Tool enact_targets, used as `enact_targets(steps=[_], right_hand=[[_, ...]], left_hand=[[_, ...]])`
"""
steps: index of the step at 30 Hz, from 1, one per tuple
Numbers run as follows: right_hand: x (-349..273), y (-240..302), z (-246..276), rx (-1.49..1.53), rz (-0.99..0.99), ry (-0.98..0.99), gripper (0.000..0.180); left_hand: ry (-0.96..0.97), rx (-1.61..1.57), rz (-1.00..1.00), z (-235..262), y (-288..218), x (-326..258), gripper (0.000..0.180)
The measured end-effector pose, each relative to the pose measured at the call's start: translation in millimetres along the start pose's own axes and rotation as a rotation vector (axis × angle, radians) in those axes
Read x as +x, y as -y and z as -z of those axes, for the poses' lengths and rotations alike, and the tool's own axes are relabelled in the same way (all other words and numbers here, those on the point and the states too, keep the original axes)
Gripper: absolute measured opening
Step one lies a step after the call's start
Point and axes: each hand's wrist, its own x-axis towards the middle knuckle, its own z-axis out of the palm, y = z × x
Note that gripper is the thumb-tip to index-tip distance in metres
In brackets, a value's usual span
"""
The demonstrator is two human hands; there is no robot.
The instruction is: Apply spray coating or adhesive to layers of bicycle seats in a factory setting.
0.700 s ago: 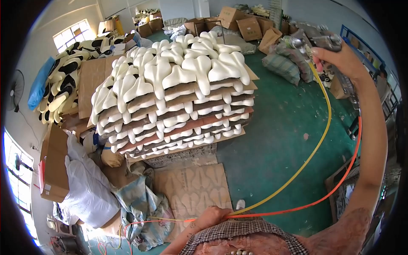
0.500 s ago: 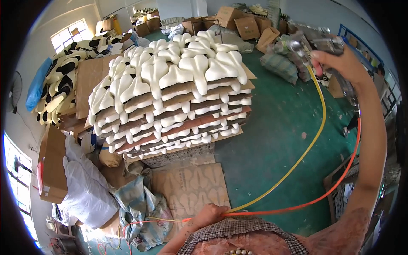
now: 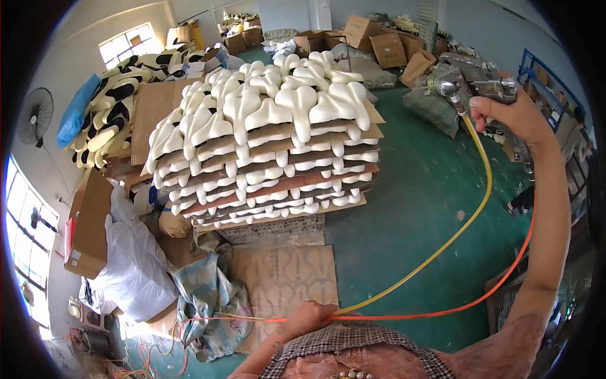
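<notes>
In the head view the right hand (image 3: 511, 114) is raised at arm's length, its fingers wrapped tight around the handle of a shiny metal spray gun (image 3: 470, 85). The gun's polished nozzle juts out to the left of the fist, toward the stack. From under the gun a smooth yellow hose (image 3: 486, 189) curves down and back toward the body; a thinner orange hose (image 3: 480, 300) drops from below the same fist, along the forearm, and sweeps in beside it.

Both hoses meet at the left hand (image 3: 309, 316), low in the picture just above a checked shirt hem (image 3: 353, 344). That hand is curled closed around the two hoses where they come together; past it, to its left, the orange one trails on over the floor.

Left of the gun and well apart from it stands a tall stack of white foam shapes (image 3: 271, 126), rounded and saddle-like with a matt, soft-looking skin, laid in rows on flat brown cardboard sheets (image 3: 290, 186) that separate the layers. Between the stack and the left hand lies a worn cardboard mat (image 3: 287, 281) marked with pale outlines. The floor (image 3: 410, 208) under the hoses is green and smooth. Left of the lower hand lie a crumpled grey-blue cloth (image 3: 205, 294) and a bulging white sack (image 3: 136, 268). Beyond the stack sit brown cardboard boxes (image 3: 379, 44).
</notes>
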Motion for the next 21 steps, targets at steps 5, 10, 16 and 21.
enact_targets(steps=[5, 10, 16, 21], right_hand=[[-29.7, -31.5, 26.3, -0.053, -0.044, -0.067, 0.020], [-130.7, -110.5, 9.4, 0.298, -0.156, -0.258, 0.023], [-334.5, -300.6, -117.7, 0.790, -0.785, -0.569, 0.032], [-486.7, -353.7, -220.6, 1.329, -1.271, -0.838, 0.026]], left_hand=[[0.047, 0.022, 0.027, -28.3, -19.8, 8.4, 0.021], [0.074, 0.102, 0.108, -74.6, 8.4, -1.3, 0.014], [0.402, 0.306, 0.575, -124.3, 94.4, -56.8, 0.032], [0.380, 0.154, 0.600, -148.4, 132.8, -84.0, 0.030]])
